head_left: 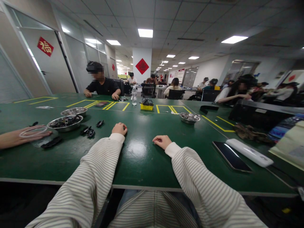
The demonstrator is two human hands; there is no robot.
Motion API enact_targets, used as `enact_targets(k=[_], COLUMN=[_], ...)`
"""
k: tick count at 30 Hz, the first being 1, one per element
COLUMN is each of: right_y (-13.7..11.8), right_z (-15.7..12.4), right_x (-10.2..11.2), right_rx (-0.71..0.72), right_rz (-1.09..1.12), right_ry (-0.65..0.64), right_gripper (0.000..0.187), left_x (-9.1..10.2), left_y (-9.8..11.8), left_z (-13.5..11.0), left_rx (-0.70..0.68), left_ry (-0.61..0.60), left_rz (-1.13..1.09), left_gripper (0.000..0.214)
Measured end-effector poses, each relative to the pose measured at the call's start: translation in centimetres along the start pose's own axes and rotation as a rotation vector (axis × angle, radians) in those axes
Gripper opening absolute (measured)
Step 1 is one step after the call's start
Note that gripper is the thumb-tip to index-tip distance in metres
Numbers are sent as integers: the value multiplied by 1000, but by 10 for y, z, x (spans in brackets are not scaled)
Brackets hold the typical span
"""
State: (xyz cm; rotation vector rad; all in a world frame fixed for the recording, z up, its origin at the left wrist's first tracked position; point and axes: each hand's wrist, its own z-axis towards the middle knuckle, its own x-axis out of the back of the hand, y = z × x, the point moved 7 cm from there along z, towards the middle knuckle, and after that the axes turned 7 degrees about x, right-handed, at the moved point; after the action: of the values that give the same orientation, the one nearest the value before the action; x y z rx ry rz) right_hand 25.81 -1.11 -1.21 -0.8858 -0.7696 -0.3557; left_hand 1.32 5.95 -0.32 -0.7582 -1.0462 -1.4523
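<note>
My left hand (119,128) rests on the green table (142,152) as a loose fist, with nothing visible in it. My right hand (162,141) lies a little to the right, fingers curled under, also with nothing visible in it. Both arms wear striped sleeves. The nearest objects to my left hand are small black parts (90,131) on the table and a steel bowl (65,123) holding more black pieces.
A co-worker's hand (21,136) lies flat at the left edge. A second bowl (74,111) and a third (189,117) stand farther off. A phone (231,155) and a white case (249,152) lie at right. A water bottle (134,96) and yellow tray (146,107) stand across. People sit beyond.
</note>
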Motion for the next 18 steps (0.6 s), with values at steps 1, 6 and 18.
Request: enact_targets(k=[1, 6, 18], right_y=[0, -2, -6], right_z=[0, 0, 0], right_x=[0, 0, 1], right_rx=[2, 13, 42], right_rz=[-2, -14, -60], right_ry=[-1, -4, -22], right_gripper=[17, 17, 17], left_x=[0, -1, 10], left_y=[-1, -2, 15], left_z=[1, -1, -6], left_rx=[11, 68, -142], left_ry=[-3, -96, 5], left_rz=[-16, -41, 48], left_gripper=[20, 20, 22])
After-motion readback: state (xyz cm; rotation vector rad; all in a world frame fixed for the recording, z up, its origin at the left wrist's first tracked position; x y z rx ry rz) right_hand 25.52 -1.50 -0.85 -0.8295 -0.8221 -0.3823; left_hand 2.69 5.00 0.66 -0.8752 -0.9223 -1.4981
